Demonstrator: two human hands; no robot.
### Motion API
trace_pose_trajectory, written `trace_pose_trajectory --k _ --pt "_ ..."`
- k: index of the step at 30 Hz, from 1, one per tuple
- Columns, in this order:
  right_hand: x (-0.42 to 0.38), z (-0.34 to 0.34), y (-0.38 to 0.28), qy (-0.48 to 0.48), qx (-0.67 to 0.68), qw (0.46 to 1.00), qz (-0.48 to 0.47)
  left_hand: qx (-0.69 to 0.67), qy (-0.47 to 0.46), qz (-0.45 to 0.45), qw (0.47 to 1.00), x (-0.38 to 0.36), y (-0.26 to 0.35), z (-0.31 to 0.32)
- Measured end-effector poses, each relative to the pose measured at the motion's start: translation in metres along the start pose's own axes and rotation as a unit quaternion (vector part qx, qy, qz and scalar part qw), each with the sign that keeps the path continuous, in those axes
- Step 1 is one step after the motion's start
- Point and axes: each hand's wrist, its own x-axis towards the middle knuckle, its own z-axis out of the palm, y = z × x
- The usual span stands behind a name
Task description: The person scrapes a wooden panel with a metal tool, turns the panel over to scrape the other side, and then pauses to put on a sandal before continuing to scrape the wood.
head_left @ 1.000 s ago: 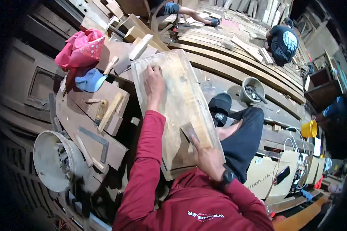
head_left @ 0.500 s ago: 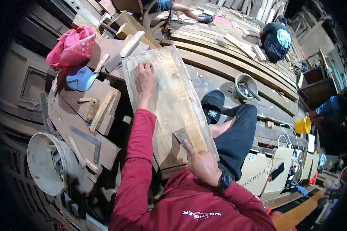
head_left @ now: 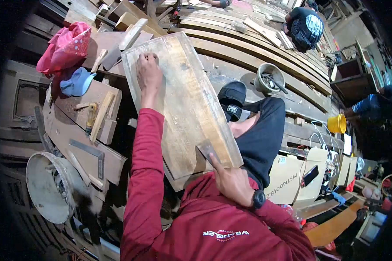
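A long wooden panel (head_left: pixel 183 100) lies slanted across the lap, its near end against the red shirt. On the panel's far left part rests my left hand (head_left: pixel 149 75), fingers curled down; whether anything is under them is hidden. My right hand (head_left: pixel 234 182), with a black watch at the wrist, grips a flat metal scraper (head_left: pixel 208 151) near the panel's close end. The scraper's blade touches the wood, and a finger is stretched along it.
Left are a pink bag (head_left: pixel 67 48), a blue cap (head_left: pixel 77 81), a metal square (head_left: pixel 91 152) and a large bucket (head_left: pixel 48 187). A smaller bucket (head_left: pixel 270 78) stands beyond the knee. Cardboard (head_left: pixel 285 178) lies right. A person (head_left: pixel 306 28) crouches at the back.
The view has shifted, so most things appear a little further left and higher. The right hand with the scraper stays near the panel's close end; the left hand stays at its far part.
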Motion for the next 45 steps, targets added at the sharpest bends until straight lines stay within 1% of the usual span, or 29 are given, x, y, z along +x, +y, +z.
trace_pose_trajectory --k 2,3,6,8,10,14,15,18,19,22,23,26,27,30,31,32,33,34,38,39,41,42,43,44,45 --pt "-0.009 -0.007 0.000 -0.039 0.004 0.999 0.003 0.014 0.006 0.006 1.000 -0.001 0.002 -0.001" --pt "-0.007 0.001 0.003 -0.007 0.033 0.999 0.001 0.021 0.008 0.014 1.000 -0.002 0.000 0.002" --pt "0.004 0.011 0.003 0.034 0.014 0.999 -0.002 0.020 0.016 0.031 0.999 0.002 -0.004 0.008" --pt "-0.006 -0.001 0.002 -0.005 0.022 1.000 0.006 -0.001 0.013 0.031 0.999 0.001 -0.008 0.009" --pt "-0.015 -0.015 -0.003 -0.064 0.018 0.998 0.024 0.020 0.007 0.031 0.999 0.000 -0.008 0.007" --pt "0.003 0.016 0.006 0.080 0.046 0.995 -0.023 0.018 0.036 0.028 0.999 -0.002 -0.009 0.017" --pt "0.003 0.011 0.004 0.056 0.011 0.998 -0.017 0.012 0.024 0.026 0.999 0.000 -0.009 0.015" --pt "-0.013 -0.007 -0.002 0.009 0.040 0.999 -0.027 0.035 0.021 0.031 0.999 0.002 -0.011 0.014" --pt "-0.013 -0.013 -0.004 -0.016 0.054 0.998 -0.011 0.016 0.028 0.031 0.999 0.001 -0.009 0.014" --pt "0.007 0.016 0.006 0.066 0.086 0.994 -0.028 0.023 0.020 0.032 0.999 -0.002 -0.001 0.006" --pt "0.014 0.016 0.006 0.036 0.043 0.998 -0.012 0.017 0.015 0.027 0.999 -0.003 -0.001 0.008" --pt "0.006 -0.001 0.003 0.076 0.073 0.993 -0.054 0.012 0.016 0.019 1.000 0.003 -0.009 0.013" --pt "-0.001 -0.004 0.003 0.046 0.071 0.996 -0.043 0.016 0.014 0.023 1.000 0.001 -0.009 0.010" --pt "0.004 0.012 0.007 0.041 0.075 0.996 -0.020 0.036 0.016 0.031 0.999 -0.001 -0.002 0.010" --pt "0.013 0.018 0.007 0.078 0.101 0.991 -0.032 0.040 0.018 0.036 0.998 -0.002 -0.004 0.011" --pt "0.013 0.019 0.007 0.075 0.091 0.993 -0.028 0.046 0.024 0.041 0.998 0.001 -0.004 0.012" --pt "0.017 0.017 0.004 0.075 0.080 0.994 -0.029 0.025 0.010 0.021 0.999 -0.002 0.001 0.005" --pt "0.021 0.013 0.003 0.075 0.069 0.994 -0.031 0.020 0.020 0.023 0.999 0.004 0.001 0.005" --pt "0.013 0.003 0.001 0.017 0.074 0.997 -0.004 0.025 0.018 0.035 0.999 0.000 -0.002 0.006" --pt "0.019 0.015 0.006 0.078 0.089 0.992 -0.039 0.032 0.020 0.037 0.999 0.000 -0.002 0.008" --pt "0.032 0.033 0.012 0.113 0.106 0.987 -0.052 0.042 0.028 0.033 0.998 0.001 -0.005 0.015" --pt "0.041 0.033 0.013 0.133 0.114 0.983 -0.063 0.020 0.022 0.025 0.999 0.002 -0.004 0.014" --pt "0.036 0.021 0.003 0.077 0.095 0.992 -0.013 -0.001 0.018 0.017 1.000 0.002 -0.002 0.011" --pt "0.029 0.010 -0.004 0.060 0.086 0.994 -0.006 -0.019 0.008 0.006 1.000 0.000 -0.002 0.009" --pt "0.025 0.006 -0.005 0.049 0.084 0.995 -0.010 0.009 0.009 0.021 1.000 0.001 -0.003 0.005"
